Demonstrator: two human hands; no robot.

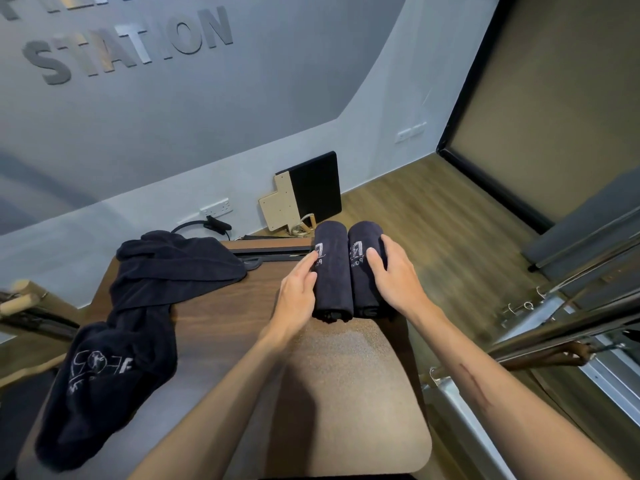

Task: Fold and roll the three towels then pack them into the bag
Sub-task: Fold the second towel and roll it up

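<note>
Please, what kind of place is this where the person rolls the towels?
Probably a Pilates or fitness studio. Large raised letters on the wall read "STATION". A fitness ring lies by the wall, and metal rails with hooks and a strap stand at the right. Two rolled towels carry a logo.

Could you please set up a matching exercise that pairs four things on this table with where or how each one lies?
Things:
1. left rolled dark towel
2. right rolled dark towel
3. loose dark towel with white print
4. tan padded mat

States:
A. unrolled, draped over the left side of the brown wooden table
B. left hand rests against its side
C. lies flat under the forearms, nearest the camera
D. right hand lies over it

Pairs: 1-B, 2-D, 3-A, 4-C
</note>
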